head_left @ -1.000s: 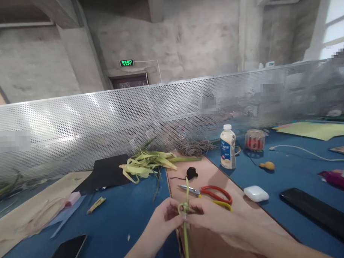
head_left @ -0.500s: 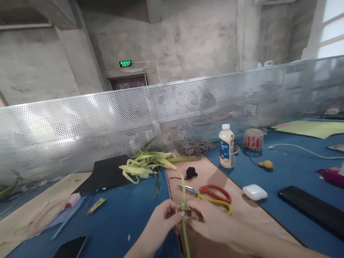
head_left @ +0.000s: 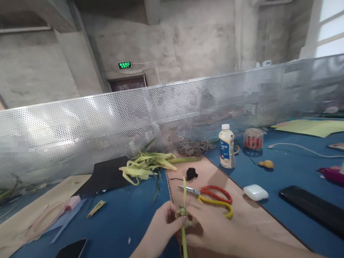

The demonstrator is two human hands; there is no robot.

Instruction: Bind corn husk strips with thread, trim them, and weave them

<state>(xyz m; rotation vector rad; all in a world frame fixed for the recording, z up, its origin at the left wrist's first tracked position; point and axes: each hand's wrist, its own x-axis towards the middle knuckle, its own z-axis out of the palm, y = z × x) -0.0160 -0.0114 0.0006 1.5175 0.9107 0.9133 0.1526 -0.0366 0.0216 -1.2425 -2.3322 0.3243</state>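
My left hand (head_left: 161,231) is closed, thumb and fingers pinching a pale green corn husk strip (head_left: 184,239) at a small knotted or folded middle. One end of the strip points up and the other hangs down. My right hand (head_left: 213,226) is at the right side of that knot. Its fingers are smeared by motion, so their grip does not show clearly. Just beyond my hands lie scissors (head_left: 217,198) with one red and one yellow handle, and a small black bundle of thread (head_left: 192,173). A heap of corn husks (head_left: 149,164) lies farther back.
A milk bottle (head_left: 226,146), a clear jar (head_left: 253,139) and a white earphone case (head_left: 255,192) stand to the right, with a long black case (head_left: 316,210). A phone (head_left: 68,255) lies at left. Across the back runs a perforated metal screen (head_left: 90,124).
My right hand has shifted slightly and its fingers are now more blurred beside the knot. The strip's lower end has swung a little left. My left hand keeps its pinch.
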